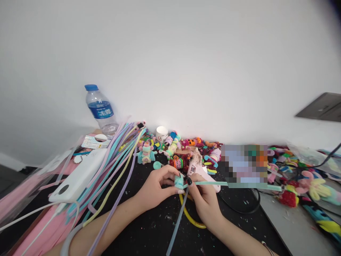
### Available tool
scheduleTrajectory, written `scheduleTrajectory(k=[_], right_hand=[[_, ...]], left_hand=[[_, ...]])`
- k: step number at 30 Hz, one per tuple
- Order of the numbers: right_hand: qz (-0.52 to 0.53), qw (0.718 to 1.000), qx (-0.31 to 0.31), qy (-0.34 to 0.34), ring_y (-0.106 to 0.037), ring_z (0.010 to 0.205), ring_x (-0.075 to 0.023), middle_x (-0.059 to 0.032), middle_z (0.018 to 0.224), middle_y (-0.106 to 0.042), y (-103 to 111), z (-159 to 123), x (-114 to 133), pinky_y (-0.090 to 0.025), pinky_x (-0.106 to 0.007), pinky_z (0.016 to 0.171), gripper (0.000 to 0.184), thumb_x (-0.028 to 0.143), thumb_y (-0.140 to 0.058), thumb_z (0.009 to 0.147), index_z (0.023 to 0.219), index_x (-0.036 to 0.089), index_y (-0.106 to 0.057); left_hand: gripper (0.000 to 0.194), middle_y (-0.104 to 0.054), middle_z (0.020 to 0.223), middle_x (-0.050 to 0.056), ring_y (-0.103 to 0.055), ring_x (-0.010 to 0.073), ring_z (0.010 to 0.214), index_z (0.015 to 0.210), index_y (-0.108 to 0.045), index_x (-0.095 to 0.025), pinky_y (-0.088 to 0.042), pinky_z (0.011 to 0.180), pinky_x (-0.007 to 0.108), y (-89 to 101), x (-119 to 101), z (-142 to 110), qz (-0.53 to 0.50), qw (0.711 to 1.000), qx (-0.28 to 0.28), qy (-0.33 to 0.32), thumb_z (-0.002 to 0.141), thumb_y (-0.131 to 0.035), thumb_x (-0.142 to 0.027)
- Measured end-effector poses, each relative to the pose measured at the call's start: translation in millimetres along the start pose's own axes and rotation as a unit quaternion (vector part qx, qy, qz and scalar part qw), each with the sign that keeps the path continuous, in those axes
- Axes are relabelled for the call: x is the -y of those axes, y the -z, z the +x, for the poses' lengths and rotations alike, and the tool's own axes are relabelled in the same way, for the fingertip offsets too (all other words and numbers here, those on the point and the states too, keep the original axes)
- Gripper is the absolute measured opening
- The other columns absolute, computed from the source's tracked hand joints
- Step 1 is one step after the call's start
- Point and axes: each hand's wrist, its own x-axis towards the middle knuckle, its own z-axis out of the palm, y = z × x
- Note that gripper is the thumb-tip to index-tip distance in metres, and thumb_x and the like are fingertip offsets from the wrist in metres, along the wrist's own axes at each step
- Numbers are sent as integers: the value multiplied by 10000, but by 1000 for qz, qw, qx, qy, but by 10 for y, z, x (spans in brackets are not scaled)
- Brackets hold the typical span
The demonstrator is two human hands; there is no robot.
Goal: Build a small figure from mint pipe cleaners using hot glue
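Note:
Near the middle of the black work surface, my left hand grips a small mint-green coil of fuzzy pipe cleaner between thumb and fingers. From the coil a straight mint strand runs out to the right. My right hand pinches that strand close to the coil, thumb against fingers. Just behind my right hand lies a pale pink glue gun, partly covered by it. Below the hands a translucent grey rod slants toward me, beside a curved yellow strand.
Bundled pastel pipe cleaners lie across the left, near a white power bank with a cable. A water bottle and a paper cup stand by the wall. Several fuzzy figures line the back; more crowd the right. A blurred patch hides part.

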Motion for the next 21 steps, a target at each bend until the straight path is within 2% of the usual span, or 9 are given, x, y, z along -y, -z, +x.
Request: scheduleTrajectory(k=[4,9,14,17,21], right_hand=[[16,1000,-4,-15,-352,531,-114,41,575,-379,-4,24,-5,-289,-236,504,246,274,-438,886,661,184,-477],[22,1000,-1,-12,-359,529,-113,39,575,-401,-2,33,26,-290,-230,498,231,271,-454,879,673,180,-507],[26,999,-1,-20,-352,529,-112,39,579,-394,-4,19,36,-289,-227,496,235,301,-460,877,679,182,-501],[33,999,-7,-35,-325,513,-110,46,567,-358,-1,-2,17,-275,-228,484,254,331,-426,888,681,189,-467],[-9,1000,23,-7,-331,513,-110,44,545,-345,3,-30,-3,-279,-235,493,302,310,-415,881,603,191,-419]], left_hand=[[316,-629,808,16,-599,153,803,901,-549,-170,-472,744,280,16,34,34,-91,995,-3,28,644,-731,-145],[244,-621,810,21,-580,132,770,881,-579,-152,-475,692,244,26,9,34,-125,990,-33,59,680,-709,-200],[272,-619,838,19,-579,139,788,906,-602,-161,-485,705,257,22,-7,34,-165,982,-61,61,667,-721,-210],[222,-638,881,41,-596,154,817,927,-628,-161,-484,755,294,48,-11,53,-215,972,-74,63,750,-641,-294],[244,-659,917,64,-601,158,850,951,-653,-152,-489,774,297,97,-14,85,-240,959,-145,43,803,-570,-327]])
